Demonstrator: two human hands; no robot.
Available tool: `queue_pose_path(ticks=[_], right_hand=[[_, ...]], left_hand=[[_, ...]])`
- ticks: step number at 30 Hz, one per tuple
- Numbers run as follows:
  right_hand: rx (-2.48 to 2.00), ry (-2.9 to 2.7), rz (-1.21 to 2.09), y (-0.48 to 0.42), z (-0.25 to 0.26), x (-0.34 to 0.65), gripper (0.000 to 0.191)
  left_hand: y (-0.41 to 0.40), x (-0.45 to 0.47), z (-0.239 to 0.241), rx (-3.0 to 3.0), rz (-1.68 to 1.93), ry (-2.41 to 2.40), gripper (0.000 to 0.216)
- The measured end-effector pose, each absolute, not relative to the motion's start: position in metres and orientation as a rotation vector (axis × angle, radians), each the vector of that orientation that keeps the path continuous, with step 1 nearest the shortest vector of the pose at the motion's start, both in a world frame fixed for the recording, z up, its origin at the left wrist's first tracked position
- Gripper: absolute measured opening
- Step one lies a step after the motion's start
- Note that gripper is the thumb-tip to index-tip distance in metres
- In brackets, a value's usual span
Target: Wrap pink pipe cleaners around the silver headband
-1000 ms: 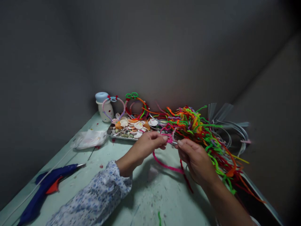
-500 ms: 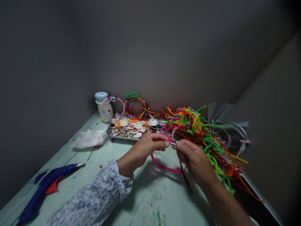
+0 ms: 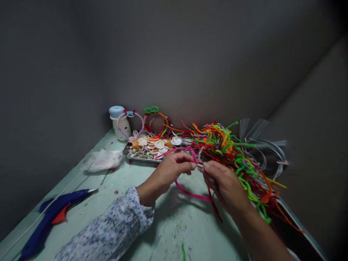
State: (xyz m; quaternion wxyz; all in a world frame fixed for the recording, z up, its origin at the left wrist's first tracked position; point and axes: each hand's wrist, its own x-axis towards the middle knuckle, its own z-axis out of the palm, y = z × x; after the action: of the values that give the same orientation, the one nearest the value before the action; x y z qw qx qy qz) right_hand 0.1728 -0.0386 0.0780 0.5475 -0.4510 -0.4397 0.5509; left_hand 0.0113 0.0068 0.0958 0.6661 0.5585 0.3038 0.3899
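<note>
Between the fingertips of my left hand [image 3: 174,168] is a bright pink pipe cleaner [image 3: 176,148], its free end arching up over the hand. My right hand [image 3: 225,183] pinches a thin whitish band [image 3: 199,166], which shows in the small gap between the two hands. The pink fuzzy strand seems wound around it near my left fingertips. Below the hands a pink fuzzy length [image 3: 193,195] curves toward the right palm, and a dark red pipe cleaner [image 3: 216,206] hangs there. The right fingers hide how these join.
A tray [image 3: 141,158] of shells stands behind the hands, with decorated hoops [image 3: 130,114] and a lidded jar [image 3: 121,125]. Many pipe cleaners [image 3: 223,145] are heaped at right, beside clear plastic bands [image 3: 280,156]. A blue glue gun [image 3: 51,217] and plastic bag [image 3: 104,160] lie left.
The free end of the pink pipe cleaner has swung up into a wider arch above my left hand. Both hands stay nearly in place, still pinching.
</note>
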Motion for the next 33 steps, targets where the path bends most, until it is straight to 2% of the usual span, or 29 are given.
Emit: queue_pose_path(ticks=[33], right_hand=[[-0.943, -0.727, 1.651, -0.0348, 0.0776, 0.1749, 0.022]], left_hand=[[0.0008, 0.0155, 0.0894, 2.086, 1.119, 0.906, 0.016]])
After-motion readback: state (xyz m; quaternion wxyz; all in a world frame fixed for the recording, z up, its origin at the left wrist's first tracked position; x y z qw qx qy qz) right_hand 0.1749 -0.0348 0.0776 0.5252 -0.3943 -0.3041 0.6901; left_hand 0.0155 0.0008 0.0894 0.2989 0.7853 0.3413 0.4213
